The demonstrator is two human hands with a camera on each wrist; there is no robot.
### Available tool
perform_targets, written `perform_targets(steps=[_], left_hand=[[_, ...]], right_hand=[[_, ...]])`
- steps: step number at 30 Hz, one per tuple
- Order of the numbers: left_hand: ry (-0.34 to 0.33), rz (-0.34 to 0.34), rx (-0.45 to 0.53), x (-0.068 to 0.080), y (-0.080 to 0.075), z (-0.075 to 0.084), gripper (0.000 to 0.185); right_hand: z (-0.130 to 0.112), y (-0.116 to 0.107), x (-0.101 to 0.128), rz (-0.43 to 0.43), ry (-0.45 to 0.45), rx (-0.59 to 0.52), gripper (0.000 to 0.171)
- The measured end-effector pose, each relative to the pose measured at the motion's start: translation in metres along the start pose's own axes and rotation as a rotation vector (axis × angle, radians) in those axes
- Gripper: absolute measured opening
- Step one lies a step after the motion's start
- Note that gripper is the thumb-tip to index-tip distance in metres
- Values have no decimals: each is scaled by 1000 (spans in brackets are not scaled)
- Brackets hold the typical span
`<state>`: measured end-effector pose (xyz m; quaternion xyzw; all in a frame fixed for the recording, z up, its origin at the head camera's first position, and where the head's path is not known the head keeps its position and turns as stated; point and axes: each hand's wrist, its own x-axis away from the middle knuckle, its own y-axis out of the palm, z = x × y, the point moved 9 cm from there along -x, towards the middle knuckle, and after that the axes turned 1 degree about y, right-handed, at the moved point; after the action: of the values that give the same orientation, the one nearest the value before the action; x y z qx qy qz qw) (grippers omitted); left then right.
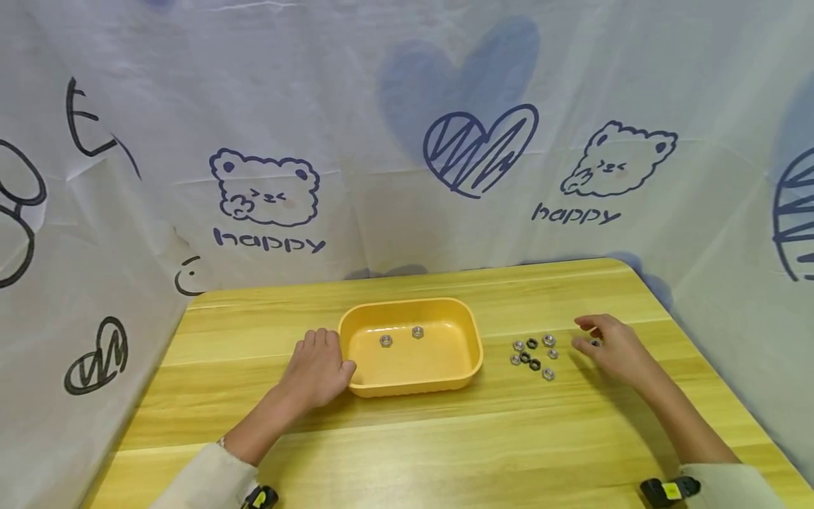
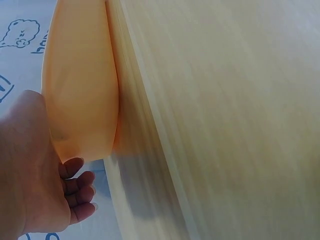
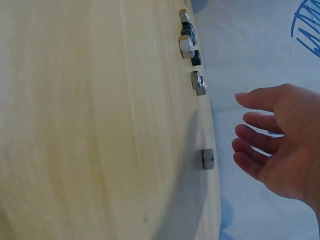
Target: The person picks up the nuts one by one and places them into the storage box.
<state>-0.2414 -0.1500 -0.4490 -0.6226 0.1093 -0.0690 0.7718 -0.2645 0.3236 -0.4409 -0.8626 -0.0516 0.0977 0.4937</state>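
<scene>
A yellow plastic tray [image 1: 407, 387] sits on the table, with two silver hex nuts inside, one nut [image 1: 386, 341] left of the other nut [image 1: 417, 331]. My left hand [image 1: 319, 371] holds the tray's left end, its thumb over the rim. The left wrist view shows that hand [image 2: 32, 175] against the tray's outer wall [image 2: 82, 85]. On the right, my right hand [image 1: 613, 348] hovers with loosely bent fingers and nothing visible in them. Partly hidden by it is a lone nut [image 1: 595, 343], seen as a silver nut [image 3: 208, 159] below the fingers in the right wrist view.
Between tray and right hand lie several loose silver and black nuts, among them a silver nut [image 1: 548, 374] and a black nut [image 1: 532, 343]. The wooden table [image 1: 407, 452] reaches a printed white cloth [image 1: 369, 212] behind, which also hangs at both sides.
</scene>
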Motion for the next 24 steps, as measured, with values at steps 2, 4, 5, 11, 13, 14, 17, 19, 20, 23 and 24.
perform_targets(steps=[2, 4, 5, 11, 13, 14, 17, 19, 20, 23, 24], left_hand=[[0, 0, -1, 0, -1, 0, 25], [1, -3, -1, 0, -1, 1, 25], [1, -4, -1, 0, -2, 1, 25], [-2, -7, -1, 1, -3, 0, 25], [0, 0, -1, 1, -3, -1, 26], [2, 4, 0, 0, -4, -1, 26], [6, 13, 4, 0, -4, -1, 26], [5, 15, 7, 0, -3, -2, 26], [4, 15, 8, 0, -3, -2, 25], [0, 10, 12, 1, -2, -1, 25], [0, 10, 14, 1, -2, -1, 25]], right_hand=[[2, 1, 0, -8, 5, 7, 48], [3, 1, 0, -10, 11, 16, 48], [4, 2, 0, -12, 14, 20, 48], [13, 3, 1, -32, 37, 30, 49], [16, 4, 1, -39, 42, 26, 49], [18, 4, 2, -41, 42, 25, 49], [23, 5, 2, -48, 47, 27, 48], [27, 5, 2, -46, 44, 36, 47], [30, 5, 2, -46, 45, 41, 47], [36, 6, 2, -50, 59, 36, 47], [38, 6, 2, -53, 67, 32, 47]])
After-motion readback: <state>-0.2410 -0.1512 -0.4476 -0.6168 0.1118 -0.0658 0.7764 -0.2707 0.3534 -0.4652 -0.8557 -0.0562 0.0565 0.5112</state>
